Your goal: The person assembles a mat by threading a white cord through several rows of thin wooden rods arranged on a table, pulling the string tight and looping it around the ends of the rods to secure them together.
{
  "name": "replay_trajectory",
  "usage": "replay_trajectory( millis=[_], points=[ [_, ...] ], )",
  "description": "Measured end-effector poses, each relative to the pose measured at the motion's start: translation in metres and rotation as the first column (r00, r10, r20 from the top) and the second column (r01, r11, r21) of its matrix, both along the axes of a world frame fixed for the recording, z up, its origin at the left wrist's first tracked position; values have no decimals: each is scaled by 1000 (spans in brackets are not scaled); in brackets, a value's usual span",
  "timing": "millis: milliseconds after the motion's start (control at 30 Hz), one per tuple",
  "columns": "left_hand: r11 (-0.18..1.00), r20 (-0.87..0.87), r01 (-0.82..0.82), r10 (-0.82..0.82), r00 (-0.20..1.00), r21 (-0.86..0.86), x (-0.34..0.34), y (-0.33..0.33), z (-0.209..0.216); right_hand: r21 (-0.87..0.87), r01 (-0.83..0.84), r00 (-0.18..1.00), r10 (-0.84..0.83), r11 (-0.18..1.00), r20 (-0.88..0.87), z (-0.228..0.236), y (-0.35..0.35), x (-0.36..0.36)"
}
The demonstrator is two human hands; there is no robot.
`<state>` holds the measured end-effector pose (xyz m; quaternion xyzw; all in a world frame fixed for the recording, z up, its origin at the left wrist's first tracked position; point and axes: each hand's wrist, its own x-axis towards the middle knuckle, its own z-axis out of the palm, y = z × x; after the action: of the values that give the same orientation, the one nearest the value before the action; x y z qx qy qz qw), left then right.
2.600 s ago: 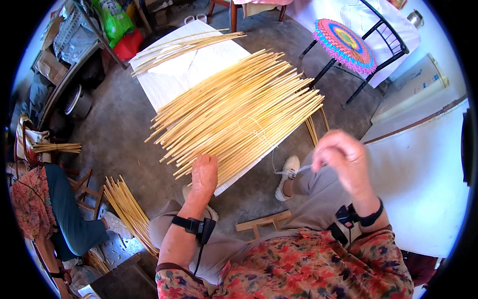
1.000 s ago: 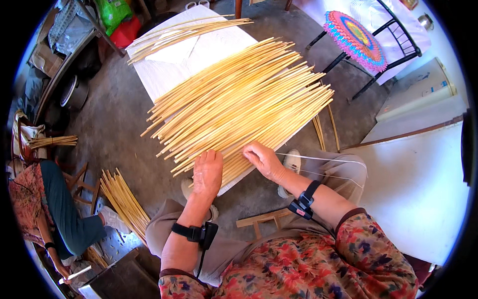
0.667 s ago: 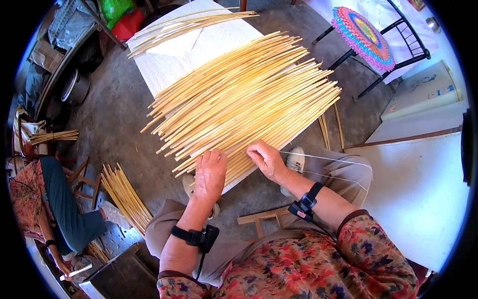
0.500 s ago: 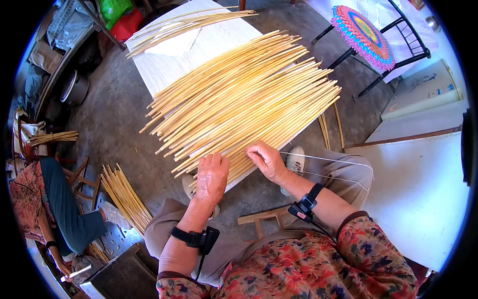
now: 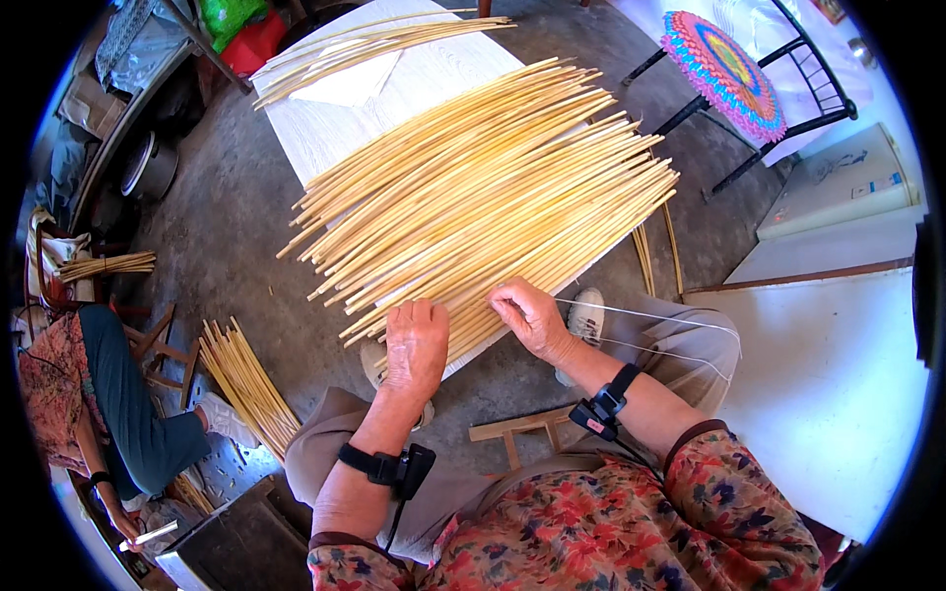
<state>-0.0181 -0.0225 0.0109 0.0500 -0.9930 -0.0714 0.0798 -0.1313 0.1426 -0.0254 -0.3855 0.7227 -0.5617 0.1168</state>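
Many pale yellow peeled sticks (image 5: pixel 473 187) lie side by side in a wide layer across a white table (image 5: pixel 434 84). At the layer's near edge, my left hand (image 5: pixel 416 345) is closed with its fingers curled down against the sticks; what they grip is hidden. Close to its right, my right hand (image 5: pixel 528 317) pinches a thin white string (image 5: pixel 650 313) between thumb and fingers. The string trails from this hand to the right over my knee and loops back.
More sticks (image 5: pixel 384 44) lie at the table's far end. A stick bundle (image 5: pixel 246 384) leans at lower left, beside a seated person (image 5: pixel 138 394) holding a pale stick. A black chair (image 5: pixel 778 98) with a colourful round cover stands far right; a white cabinet (image 5: pixel 818 364) is nearer.
My left hand has shifted slightly left, widening the gap to my right hand. My right hand keeps its pinch, nearly in place. The sticks look the same.
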Motion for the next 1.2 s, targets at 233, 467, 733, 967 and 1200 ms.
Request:
replay_trajectory(
  millis=[233,467,733,967,1200],
  points=[
    [957,99,-13,44,994,-291,-10,11,1,-14,26,999,-26,1000,-20,-1,-2,2],
    [973,120,-51,80,990,-225,-11,11,0,23,27,999,-26,999,-32,-2,-1,3],
    [991,253,-67,95,963,-118,-10,14,5,26,57,997,-56,998,-50,5,-6,3],
    [999,138,32,-32,990,6,-4,5,-2,80,114,991,-108,990,-79,8,-11,6],
    [990,31,68,-72,997,120,8,-3,-7,151,155,988,-151,976,-40,11,-18,5]
  ],
)
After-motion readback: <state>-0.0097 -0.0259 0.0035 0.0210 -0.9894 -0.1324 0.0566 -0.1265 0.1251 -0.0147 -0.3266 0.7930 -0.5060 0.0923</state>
